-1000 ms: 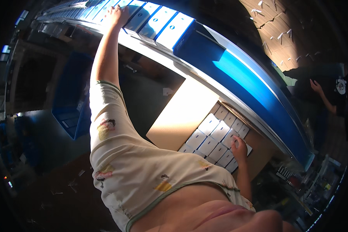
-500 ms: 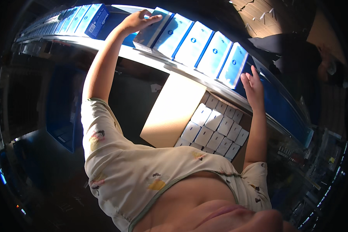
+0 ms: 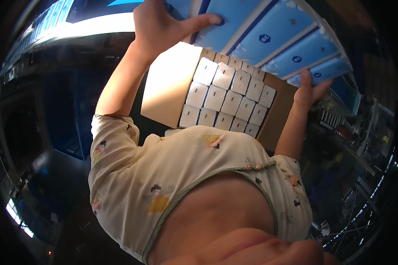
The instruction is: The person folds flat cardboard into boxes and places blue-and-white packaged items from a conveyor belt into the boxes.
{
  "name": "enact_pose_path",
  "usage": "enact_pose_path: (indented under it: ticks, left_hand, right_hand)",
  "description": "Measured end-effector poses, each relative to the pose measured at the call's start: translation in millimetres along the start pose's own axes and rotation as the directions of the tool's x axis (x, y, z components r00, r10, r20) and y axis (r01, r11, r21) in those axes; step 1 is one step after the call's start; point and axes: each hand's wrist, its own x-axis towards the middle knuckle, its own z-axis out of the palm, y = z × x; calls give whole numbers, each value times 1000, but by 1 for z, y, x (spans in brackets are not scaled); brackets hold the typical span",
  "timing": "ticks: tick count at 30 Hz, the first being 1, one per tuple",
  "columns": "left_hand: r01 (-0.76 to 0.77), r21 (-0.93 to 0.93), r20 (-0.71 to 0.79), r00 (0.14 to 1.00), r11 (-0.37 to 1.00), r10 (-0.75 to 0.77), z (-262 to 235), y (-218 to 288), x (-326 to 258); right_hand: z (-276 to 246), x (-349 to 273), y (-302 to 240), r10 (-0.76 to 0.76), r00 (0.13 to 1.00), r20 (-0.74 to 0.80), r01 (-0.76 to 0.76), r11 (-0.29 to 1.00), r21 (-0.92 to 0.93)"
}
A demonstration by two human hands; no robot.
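Note:
Several blue-and-white tissue packs (image 3: 264, 39), pressed side by side in a row, are held between my two hands above an open carton. My left hand (image 3: 163, 31) clasps the left end, its thumb stretched along the front of the packs and its other fingers hidden or cut off at the top. At the right end, my right hand (image 3: 309, 90) presses against the last pack, with a finger up its face. Below the row, the carton (image 3: 276, 106) contains stacked packs (image 3: 221, 95) with their whitish ends facing up.
A pale carton flap (image 3: 168, 88) sticks out to the left of the stacked packs. More blue packs (image 3: 53, 20) stand in a line at the far upper left, beside a bright metal edge (image 3: 106, 25). A blue bin (image 3: 68, 132) is in shadow on the left.
The row of packs has come off the conveyor-like surface toward me and now hangs over the carton. My right hand has closed in on its right end; my left hand moved with it.

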Motion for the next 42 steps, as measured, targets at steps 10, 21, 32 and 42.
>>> enact_pose_path:
  ticks: [10, 21, 32, 42]
  left_hand:
    - [684, 426, 328, 494, 593, -805, 145, -8, -131]
    - [-205, 591, 761, 462, 780, -455, 154, -1, -85]
    - [73, 409, 807, 437, 910, -397, 166, -45, -64]
    - [-355, 675, 558, 819, 647, -132, 177, -38, -109]
  right_hand:
    - [-76, -134, 104, 646, 743, 177, -482, 699, -528]
    - [-41, -68, 79, 634, 505, 586, 346, 474, -810]
    - [-44, -40, 106, 306, 699, 646, 409, 570, -713]
    - [-116, -219, 50, 701, 648, 298, -514, 691, -508]
